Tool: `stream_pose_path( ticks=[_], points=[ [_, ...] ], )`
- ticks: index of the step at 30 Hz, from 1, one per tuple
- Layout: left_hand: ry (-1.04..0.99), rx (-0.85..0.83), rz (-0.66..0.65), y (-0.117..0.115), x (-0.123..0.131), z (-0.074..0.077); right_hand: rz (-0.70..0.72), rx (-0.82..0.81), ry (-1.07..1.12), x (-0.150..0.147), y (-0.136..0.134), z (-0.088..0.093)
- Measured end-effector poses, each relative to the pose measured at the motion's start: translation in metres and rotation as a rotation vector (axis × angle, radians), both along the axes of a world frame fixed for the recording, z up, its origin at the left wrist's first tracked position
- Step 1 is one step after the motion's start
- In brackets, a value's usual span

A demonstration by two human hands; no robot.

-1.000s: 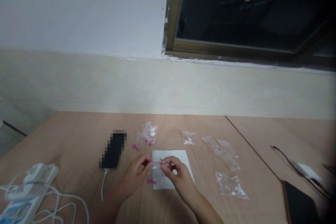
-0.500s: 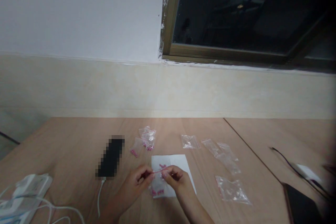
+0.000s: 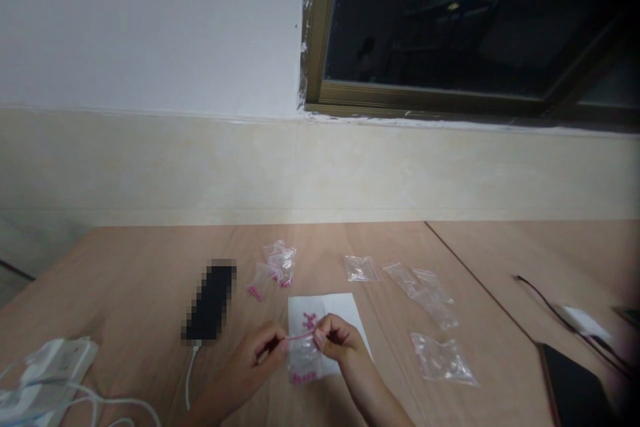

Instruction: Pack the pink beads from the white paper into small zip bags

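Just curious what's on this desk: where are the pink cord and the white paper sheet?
pink cord [image 3: 301, 336]: head view, middle of its visible stretch.
white paper sheet [image 3: 341, 305]: head view, bare upper part.

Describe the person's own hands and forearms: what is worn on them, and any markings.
The left hand and right hand are bare, with no gloves, rings or watch in view. The left forearm and right forearm show no sleeves, cables or visible markings.
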State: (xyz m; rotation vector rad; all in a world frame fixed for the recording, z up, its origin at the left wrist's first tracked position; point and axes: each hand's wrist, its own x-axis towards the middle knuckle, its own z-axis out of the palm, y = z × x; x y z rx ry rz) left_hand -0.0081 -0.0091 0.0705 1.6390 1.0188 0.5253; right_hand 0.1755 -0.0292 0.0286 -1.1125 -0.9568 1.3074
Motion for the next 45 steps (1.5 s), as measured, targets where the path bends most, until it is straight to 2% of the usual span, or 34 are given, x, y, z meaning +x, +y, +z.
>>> stream_pose_path(
  ticks=[3, 8, 15, 21, 27, 30, 34, 38, 41, 45],
  points=[
    [0.024, 0.014, 0.010, -0.001, 0.002, 0.000, -0.022, -0.010, -0.035, -0.001, -0.002, -0.006],
    [0.022, 0.037, 0.068, 0.000, 0.004, 0.005, -0.003, -0.022, -0.093, 0.000, -0.003, -0.002],
    [-0.013, -0.052, -0.014, 0.001, 0.005, 0.009, -0.022, 0.001, -0.019, -0.004, 0.000, 0.007],
    [-0.008, -0.067, -0.078, -0.004, 0.011, -0.006, 0.052, 0.044, -0.065, -0.015, -0.009, 0.012],
    [0.012, -0.015, -0.075, -0.005, 0.004, -0.016, 0.051, 0.001, -0.186, -0.014, -0.011, 0.003],
    [0.018, -0.029, -0.074, -0.004, 0.004, -0.013, 0.059, 0.008, -0.124, -0.011, -0.011, 0.002],
    [0.012, -0.033, -0.083, -0.001, 0.007, 0.000, 0.058, 0.012, -0.121, -0.009, -0.012, 0.013],
    [0.016, 0.019, -0.143, 0.000, 0.011, 0.011, -0.049, 0.048, -0.247, -0.011, -0.013, 0.025],
    [0.031, 0.088, -0.103, 0.000, 0.013, 0.013, -0.118, 0.046, -0.324, -0.013, -0.013, 0.028],
    [0.054, 0.138, -0.053, -0.001, 0.010, 0.011, -0.022, 0.010, -0.283, -0.008, -0.014, 0.026]
  ],
)
